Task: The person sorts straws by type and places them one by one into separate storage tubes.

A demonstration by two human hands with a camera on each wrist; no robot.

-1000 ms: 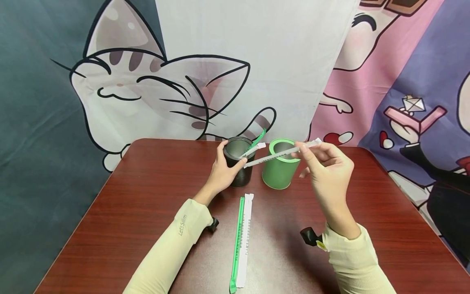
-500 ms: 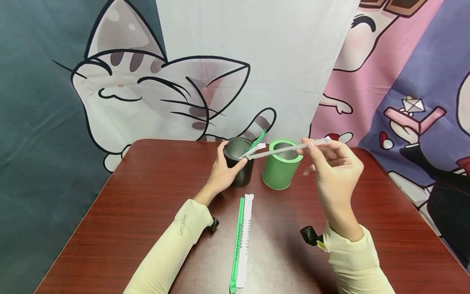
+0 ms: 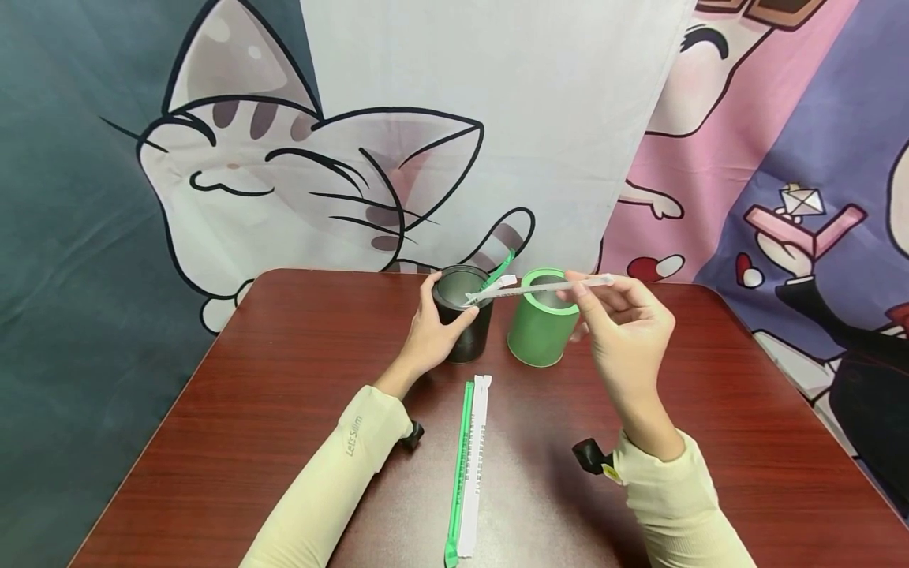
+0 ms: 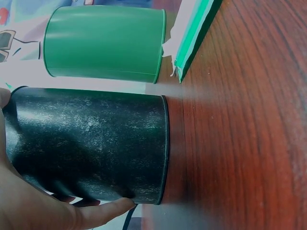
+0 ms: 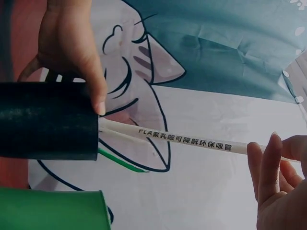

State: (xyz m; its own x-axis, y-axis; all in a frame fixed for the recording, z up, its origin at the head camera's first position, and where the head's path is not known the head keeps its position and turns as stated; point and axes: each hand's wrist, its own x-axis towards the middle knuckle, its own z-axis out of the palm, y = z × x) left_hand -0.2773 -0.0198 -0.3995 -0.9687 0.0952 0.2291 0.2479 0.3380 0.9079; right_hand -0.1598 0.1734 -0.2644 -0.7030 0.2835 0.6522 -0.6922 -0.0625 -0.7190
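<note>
At the black can's mouth, a held white straw

Over the opening of the black can (image 3: 470,338), one end of the held white straw (image 3: 525,291) sits near the rim; the head view does not settle whether that tip is inside or just above. The right wrist view shows the same end at the can's mouth, beside the left thumb (image 3: 465,319). Dark printed characters, starting with "PLA", run along the straw, which lies almost level, its can end slightly lower.

The right hand (image 3: 626,325) pinches it near the other end, between thumb and fingers. The left hand (image 3: 426,338) grips the black can, thumb at the near side by the rim, fingers wrapped round the far left side.

The black can stands upright and holds two straws, a green one (image 3: 504,267) and a white one (image 3: 501,282). Both lean to the right, with their upper ends sticking out past the rim; their lower parts are hidden in the can.

Just to its right, with a narrow gap between, the green can (image 3: 537,339) stands upright too. Its grey inner wall shows through a pale green rim, and the held straw crosses in front of its opening.

Nearer the person, a green-wrapped straw (image 3: 459,473) and a white-wrapped straw (image 3: 474,465) lie side by side, lengthwise, on the red-brown table (image 3: 298,379). Behind the table hangs a cloth (image 3: 540,95) printed with a cartoon cat.
</note>
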